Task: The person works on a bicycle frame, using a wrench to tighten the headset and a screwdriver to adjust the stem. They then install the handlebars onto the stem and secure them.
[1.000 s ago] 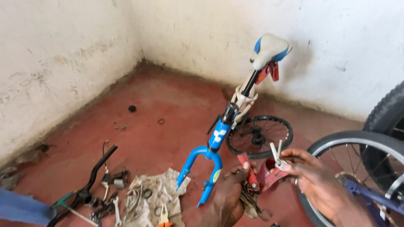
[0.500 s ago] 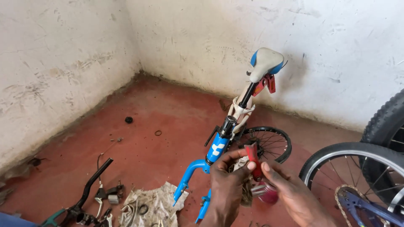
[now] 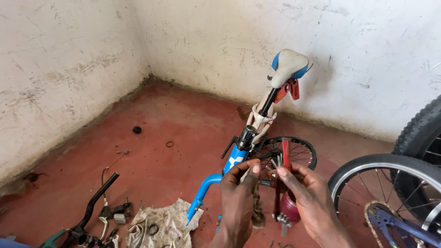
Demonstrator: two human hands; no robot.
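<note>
far left, on the red floor (image 3: 151, 151): black handlebars (image 3: 94, 206) lying flat with brake parts beside them. just right of that, a dirty rag (image 3: 165, 222) with small rings on it. a black cap (image 3: 137, 130) and a loose ring (image 3: 170, 144) sit further back, well apart from the rest.

centre: small blue bike frame (image 3: 234, 160), front fork down on the floor, white and blue saddle (image 3: 288, 66) up near the wall, a red reflector (image 3: 290, 88) under it. small spoked wheel (image 3: 287, 154) behind the frame.

left hand (image 3: 239, 193): in front of the frame, fingers curled together around something at chest of the frame; what exactly they pinch is hidden, so cannot tell whether it grips the keys or the frame.

right hand (image 3: 308, 193): fingers closed on a red folding key set (image 3: 285, 158), red handle upright, several metal keys fanned out toward the left hand. the tool sits between both hands, just in front of the small wheel.

far right: large bike wheel (image 3: 390, 183) with a blue frame piece (image 3: 399, 225), a knobby tyre (image 3: 422, 133) behind.

judgement: step looks like picking one key out of the fan. best done by holding the red body steady in the right hand, folding back unwanted keys fully, and swinging one key straight out so it seats squarely.
</note>
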